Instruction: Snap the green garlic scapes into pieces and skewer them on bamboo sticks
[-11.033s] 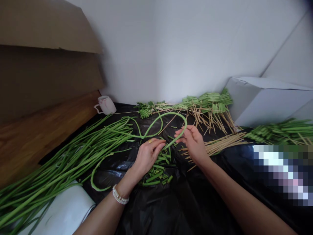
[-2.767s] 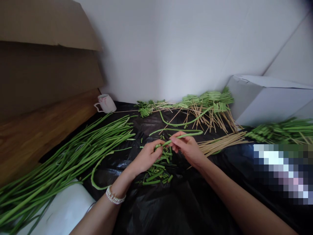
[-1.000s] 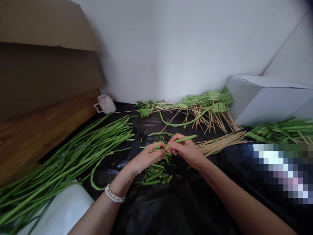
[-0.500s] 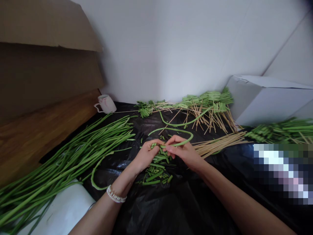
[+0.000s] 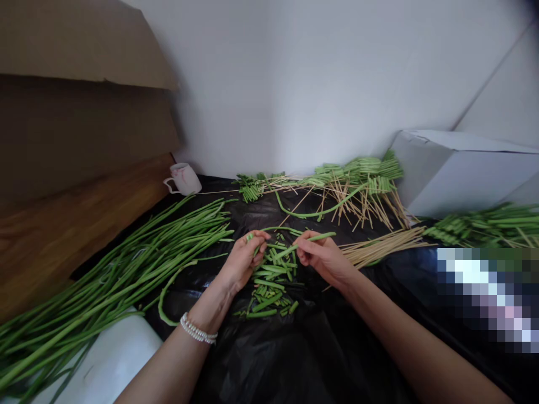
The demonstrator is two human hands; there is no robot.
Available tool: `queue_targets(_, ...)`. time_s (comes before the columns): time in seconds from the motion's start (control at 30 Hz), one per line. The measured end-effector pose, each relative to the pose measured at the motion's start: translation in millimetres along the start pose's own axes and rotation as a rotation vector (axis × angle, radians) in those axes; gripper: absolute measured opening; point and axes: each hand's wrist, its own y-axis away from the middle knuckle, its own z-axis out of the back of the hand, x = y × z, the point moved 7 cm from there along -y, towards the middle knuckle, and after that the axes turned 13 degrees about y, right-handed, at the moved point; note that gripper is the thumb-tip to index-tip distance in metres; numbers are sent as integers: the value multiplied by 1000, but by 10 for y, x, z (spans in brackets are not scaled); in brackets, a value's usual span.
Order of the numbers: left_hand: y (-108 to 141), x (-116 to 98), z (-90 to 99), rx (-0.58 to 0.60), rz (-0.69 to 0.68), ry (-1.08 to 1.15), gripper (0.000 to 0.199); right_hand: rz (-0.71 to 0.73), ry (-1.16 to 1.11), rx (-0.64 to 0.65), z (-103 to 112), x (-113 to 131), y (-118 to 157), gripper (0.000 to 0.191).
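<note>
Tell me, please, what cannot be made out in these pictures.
Head view:
The green stem where the right hand grips it: hidden by fingers.
The small green piece in the left hand: mostly hidden by fingers.
Lower right corner: blurred by a pixelated patch.
The long stems: cut off by the left edge.

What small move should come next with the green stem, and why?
Probably snap another short length off the green stem in the right hand. A good length of it is left, and it sits just above the pile of short green pieces, so the cut bit could drop there. The left hand holds only a short piece.
</note>
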Motion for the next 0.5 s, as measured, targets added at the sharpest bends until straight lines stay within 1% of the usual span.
queue_targets(0.07, 32, 26, -76, 71, 47, -42, 21, 1, 36, 1, -1, -5, 4, 24)
queue_targets(0.17, 137, 116, -238, 250, 180, -172, 36, 2, 142, 47, -35, -29, 9, 24)
queue_targets(0.23, 207, 170, -300, 346, 262, -238, 42, -12, 185, 87, -60, -52, 9, 24)
queue_targets(0.3, 237, 187, -294, 369, 303, -281, 43, -35, 132, 84, -48, -64, 0, 25)
queue_targets(0.37, 235, 182, -259, 354, 318, -293, 40, -44, 5, 29, 8, -55, -19, 26)
queue_targets(0.43, 230, 182, -239, 351, 337, -270, 38, -44, -99, -30, 70, -41, -38, 29)
queue_targets(0.5, 228, 185, -242, 359, 355, -218, 38, -45, -126, -51, 100, -33, -48, 30)
